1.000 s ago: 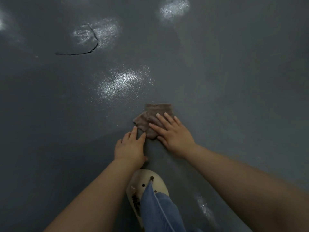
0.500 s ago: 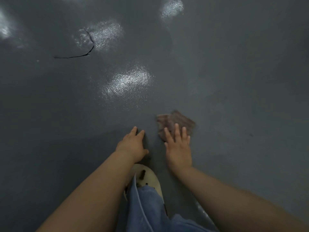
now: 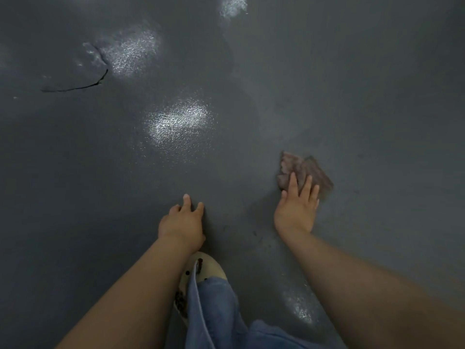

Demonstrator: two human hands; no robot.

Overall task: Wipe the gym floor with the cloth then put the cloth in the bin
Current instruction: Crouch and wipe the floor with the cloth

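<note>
- seen from a head-worn camera looking down, a person is crouching over a dark grey gym floor (image 3: 352, 96), both bare forearms reaching forward.
- the right hand (image 3: 297, 210) is lying flat with straight, spread fingers, pressing a crumpled brown cloth (image 3: 305, 172) against the floor at right of centre.
- over the last second the cloth has been sliding from just ahead of the left hand out to the person's right, so the two hands, which were nearly touching, are now well apart.
- that sweep suggests wiping is still in progress; the cloth is on the floor, not yet lifted for disposal.
- the left hand (image 3: 182, 222) is bracing on the floor, fingers loosely bent with the tips touching down, holding nothing.
- a cream shoe (image 3: 201, 269) and a blue denim trouser leg (image 3: 214, 311) are showing between the forearms.
- a thin dark crack (image 3: 75, 88) is running through the floor at upper left, near bright patches of reflected light.
- no bin is in view, so where the cloth must go cannot be told.
- the near part of the cloth is hidden under the fingers, and its far edge is blurred.
</note>
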